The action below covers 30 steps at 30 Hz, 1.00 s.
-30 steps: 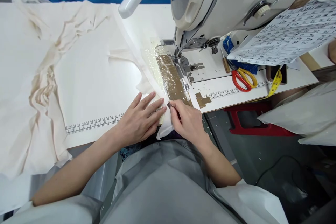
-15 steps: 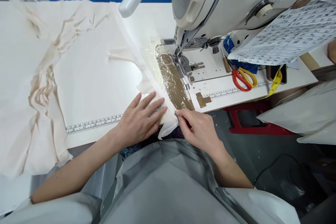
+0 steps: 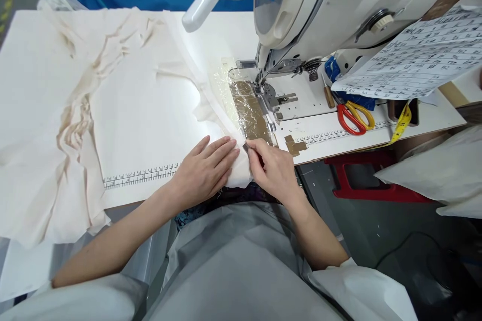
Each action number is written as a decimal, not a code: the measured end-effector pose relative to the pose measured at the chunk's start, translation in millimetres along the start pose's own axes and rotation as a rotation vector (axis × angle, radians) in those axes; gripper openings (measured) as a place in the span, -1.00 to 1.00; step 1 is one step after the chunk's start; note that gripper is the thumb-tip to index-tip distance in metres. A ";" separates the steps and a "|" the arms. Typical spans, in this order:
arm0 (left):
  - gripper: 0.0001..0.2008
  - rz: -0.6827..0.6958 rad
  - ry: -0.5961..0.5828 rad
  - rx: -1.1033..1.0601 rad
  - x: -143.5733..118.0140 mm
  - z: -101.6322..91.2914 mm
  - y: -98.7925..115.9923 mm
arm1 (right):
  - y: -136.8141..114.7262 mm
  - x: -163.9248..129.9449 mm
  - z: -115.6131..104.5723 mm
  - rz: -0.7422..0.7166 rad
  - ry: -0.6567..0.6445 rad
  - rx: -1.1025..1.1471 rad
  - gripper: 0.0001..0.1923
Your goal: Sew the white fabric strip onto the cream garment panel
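Observation:
My left hand lies flat with its fingers stretched out, pressing a strip of thin cream cloth against the front of the sewing table. Just to its right, my right hand is closed in a pinch at the cloth's right edge. A small dark-grey tip shows at its thumb and forefinger, too small to name. From my hands the cloth strip runs up and leftward beside the brown-taped patch. The sewing machine stands beyond my right hand, its needle area bare of cloth.
A bunched length of cream cloth lies on the left. To the right are red-and-yellow scissors, a wooden-handled tool, a yellow tape measure and a printed sheet. A red stool stands below the table.
My right hand has moved up and left along the cloth's edge, closer to my left hand. The cloth's near end now lies more bunched under my fingers. The view has shifted slightly.

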<state>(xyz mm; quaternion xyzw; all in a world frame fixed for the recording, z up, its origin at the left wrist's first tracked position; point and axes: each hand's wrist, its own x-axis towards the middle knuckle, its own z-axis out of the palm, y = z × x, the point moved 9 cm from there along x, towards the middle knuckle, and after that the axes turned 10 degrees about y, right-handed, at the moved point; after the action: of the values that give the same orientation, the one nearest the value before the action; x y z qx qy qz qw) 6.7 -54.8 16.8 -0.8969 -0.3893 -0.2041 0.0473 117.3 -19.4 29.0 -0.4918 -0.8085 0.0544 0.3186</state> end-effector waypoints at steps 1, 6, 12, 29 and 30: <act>-0.58 0.009 0.007 -0.002 -0.3 -0.1 1.0 | 0.6 0.0 0.0 0.012 0.008 0.006 -0.78; -0.60 0.031 0.045 0.024 -0.6 -2.3 2.5 | -0.3 3.1 5.9 0.016 0.006 -0.002 -0.77; -0.61 0.033 0.049 0.042 1.0 -3.5 3.7 | -3.4 5.5 11.6 0.004 -0.025 -0.046 -0.76; -0.62 0.068 0.030 0.030 0.1 -3.0 9.6 | 11.0 -9.4 -6.5 0.104 -0.046 0.075 -0.76; -0.62 0.066 0.026 0.023 0.0 -2.7 9.6 | 8.5 -9.9 -5.7 0.083 -0.035 0.049 -0.76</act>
<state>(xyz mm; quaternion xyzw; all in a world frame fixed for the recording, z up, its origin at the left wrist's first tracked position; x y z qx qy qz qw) 12.7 -62.2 20.0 -0.9060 -0.3613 -0.2094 0.0695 130.1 -24.5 25.6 -0.5161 -0.7913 0.0959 0.3136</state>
